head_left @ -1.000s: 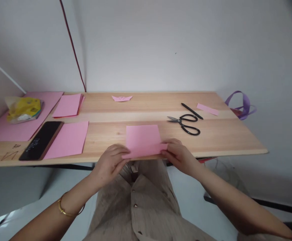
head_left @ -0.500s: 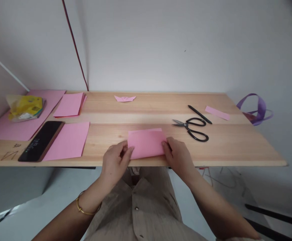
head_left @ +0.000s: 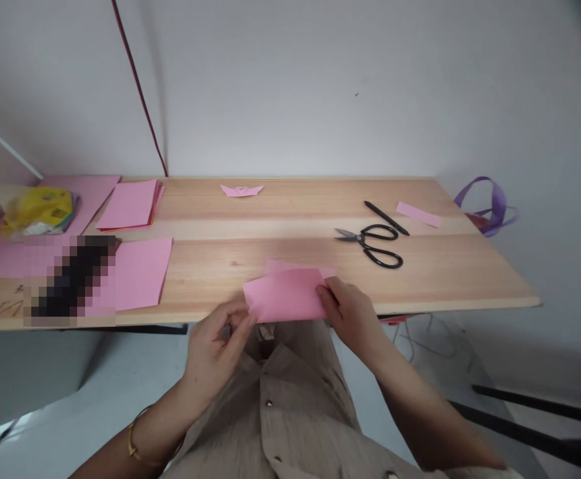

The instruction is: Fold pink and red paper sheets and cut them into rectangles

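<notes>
A folded sheet of pink paper (head_left: pixel 288 299) is held at the near edge of the table, tilted a little, its two layers offset at the top. My right hand (head_left: pixel 350 316) pinches its right side between thumb and fingers. At the lower left corner, the thumb and fingertips of my left hand (head_left: pixel 218 346) close on the paper. Black-handled scissors (head_left: pixel 365 245) lie on the wood to the right of the paper, blades pointing left. Behind the held sheet sits a small folded pink paper shape (head_left: pixel 242 191) with two pointed ends.
A black pen (head_left: pixel 386 218) and a pink paper strip (head_left: pixel 419 214) lie at the right. On the left are a pink paper stack (head_left: pixel 128 205), more pink sheets (head_left: pixel 145 273), a blurred-out dark object (head_left: pixel 71 279) and a yellow package (head_left: pixel 41 211). A purple ribbon (head_left: pixel 497 206) hangs past the right edge.
The folded paper has lifted and tilted, its layers now spread apart at the top. My left hand has shifted down and left to the paper's lower corner. The view has turned slightly.
</notes>
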Tool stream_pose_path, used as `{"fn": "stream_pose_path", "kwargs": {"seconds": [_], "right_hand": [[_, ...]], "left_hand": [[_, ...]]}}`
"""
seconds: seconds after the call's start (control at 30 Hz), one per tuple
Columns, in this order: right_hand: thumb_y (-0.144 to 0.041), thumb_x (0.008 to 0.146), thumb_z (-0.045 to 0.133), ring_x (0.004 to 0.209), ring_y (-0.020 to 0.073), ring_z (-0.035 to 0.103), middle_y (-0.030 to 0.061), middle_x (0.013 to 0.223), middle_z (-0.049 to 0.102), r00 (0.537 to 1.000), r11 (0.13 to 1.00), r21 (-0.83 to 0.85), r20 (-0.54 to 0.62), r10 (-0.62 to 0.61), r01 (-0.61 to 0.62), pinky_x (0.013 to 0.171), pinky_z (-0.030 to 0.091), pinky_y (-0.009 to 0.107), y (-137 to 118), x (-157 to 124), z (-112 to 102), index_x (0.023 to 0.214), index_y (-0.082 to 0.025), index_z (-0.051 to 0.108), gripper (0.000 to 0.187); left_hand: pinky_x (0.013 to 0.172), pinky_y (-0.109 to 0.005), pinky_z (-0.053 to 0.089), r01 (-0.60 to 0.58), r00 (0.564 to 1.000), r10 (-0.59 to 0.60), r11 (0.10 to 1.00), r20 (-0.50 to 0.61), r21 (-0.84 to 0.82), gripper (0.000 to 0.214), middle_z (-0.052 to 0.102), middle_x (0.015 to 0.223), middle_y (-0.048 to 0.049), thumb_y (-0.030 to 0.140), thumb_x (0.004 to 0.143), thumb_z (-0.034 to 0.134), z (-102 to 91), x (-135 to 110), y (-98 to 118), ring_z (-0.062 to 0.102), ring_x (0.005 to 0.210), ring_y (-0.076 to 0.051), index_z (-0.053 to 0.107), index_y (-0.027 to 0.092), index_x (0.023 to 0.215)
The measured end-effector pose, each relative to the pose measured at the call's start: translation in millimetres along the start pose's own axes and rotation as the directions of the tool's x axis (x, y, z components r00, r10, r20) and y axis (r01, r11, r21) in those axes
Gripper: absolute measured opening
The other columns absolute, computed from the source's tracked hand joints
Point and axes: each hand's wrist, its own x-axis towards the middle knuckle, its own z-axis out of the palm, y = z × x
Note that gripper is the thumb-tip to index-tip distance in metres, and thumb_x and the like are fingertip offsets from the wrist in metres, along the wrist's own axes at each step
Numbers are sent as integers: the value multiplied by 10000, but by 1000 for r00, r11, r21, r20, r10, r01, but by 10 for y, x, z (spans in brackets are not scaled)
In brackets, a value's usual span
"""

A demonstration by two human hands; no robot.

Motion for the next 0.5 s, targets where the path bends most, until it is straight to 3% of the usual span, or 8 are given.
{"fn": "stream_pose_path", "kwargs": {"seconds": [0.07,0.13,0.2,0.27,0.3,0.33,0.4,0.5], "right_hand": [[-351,984,360,616,172,512,15,654,557,1000,994,109,3,6,-7,588,340,284,0,-80,-29,740,-234,450,285],[-351,979,366,631,164,524,18,686,574,1000,980,197,-13,4,-1,596,370,277,5,-178,-42,764,-233,467,265],[-351,972,369,645,161,536,28,728,601,999,967,255,-37,-6,15,603,392,278,14,-291,-26,802,-231,498,245],[-357,968,375,654,162,545,33,751,616,998,955,294,-54,-16,31,607,407,281,20,-412,15,836,-229,522,236],[-360,968,375,662,163,550,34,757,618,998,949,312,-57,-23,39,614,415,283,19,-472,39,848,-228,531,237],[-363,969,377,673,165,556,35,760,618,998,945,325,-58,-30,48,623,423,286,14,-531,60,855,-227,537,238],[-371,966,386,679,169,560,33,752,608,997,937,343,-51,-57,71,631,433,290,-10,-633,87,851,-226,543,243],[-365,958,405,699,178,559,37,748,584,995,932,350,-80,-67,91,649,448,305,-68,-722,69,802,-228,538,247]], "left_hand": [[569,-255,441,124,991,-119,987,59,-105,269,602,583,6,477,812,671,-65,-135,-33,539,546,-145,673,225,720],[574,-256,471,355,931,-317,899,178,-255,431,631,608,-26,595,820,619,-96,-233,-125,560,551,-144,639,198,654],[651,-299,532,638,766,-502,668,401,-383,542,708,755,-91,699,813,556,-72,-277,-237,652,663,-185,676,173,769],[758,-378,563,821,571,-537,378,622,-428,640,734,951,-148,747,799,526,7,-270,-316,706,840,-250,685,158,990],[799,-411,564,858,512,-509,271,692,-436,659,729,1013,-155,744,796,537,62,-255,-334,706,905,-271,668,159,1071],[818,-423,563,866,495,-476,204,727,-456,642,728,1032,-148,717,796,570,122,-236,-334,705,923,-276,656,162,1106],[807,-392,570,852,515,-436,165,738,-497,525,737,984,-124,593,790,676,240,-203,-291,709,871,-256,663,153,1075],[749,-325,569,806,590,-396,247,704,-537,385,739,896,-114,431,770,752,365,-202,-165,702,789,-227,685,123,992]]}}
